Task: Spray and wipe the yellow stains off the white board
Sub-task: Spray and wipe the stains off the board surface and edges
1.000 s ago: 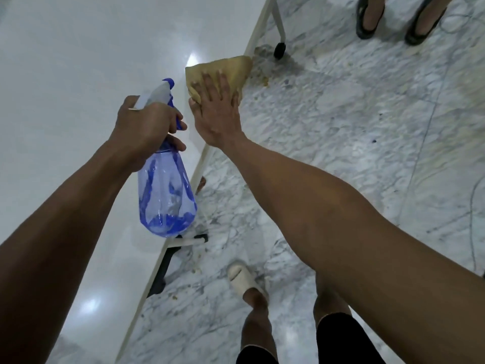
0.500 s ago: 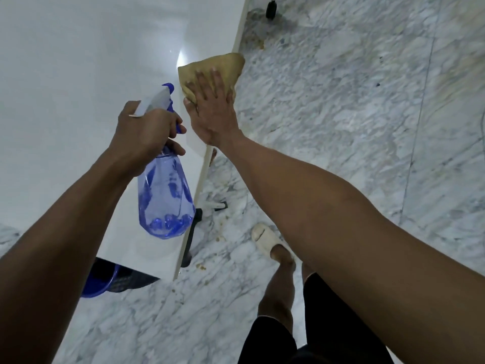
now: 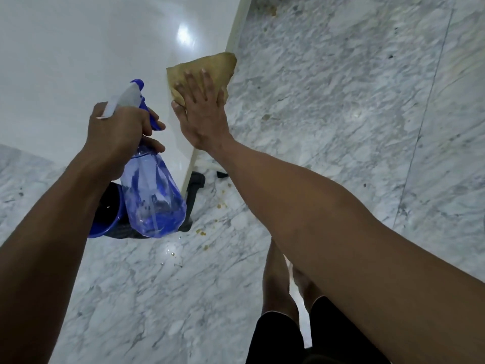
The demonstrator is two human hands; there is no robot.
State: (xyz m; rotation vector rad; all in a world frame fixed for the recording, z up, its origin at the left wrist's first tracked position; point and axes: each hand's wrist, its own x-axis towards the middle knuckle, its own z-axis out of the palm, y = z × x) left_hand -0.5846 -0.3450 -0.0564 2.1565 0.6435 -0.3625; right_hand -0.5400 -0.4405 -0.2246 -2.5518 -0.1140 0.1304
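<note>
- A person's left hand [image 3: 118, 132] gripped a blue spray bottle [image 3: 153, 195] by its neck, a finger on the trigger.
- Just beside it, the right hand [image 3: 203, 114] pressed flat, fingers straight, on a yellow cloth [image 3: 210, 68].
- The cloth lay against the white board [image 3: 86, 56] at its right edge, above a marble floor [image 3: 341, 88].

Marble floor [image 3: 341, 127], blue bucket [image 3: 105, 227], yellow crumbs [image 3: 201, 233]

The view sits lower along the white board [image 3: 78, 61] now, so its bottom corner shows under the left hand [image 3: 118, 135], with a blue basin [image 3: 105, 224] on the floor beneath the spray bottle [image 3: 152, 195].
</note>
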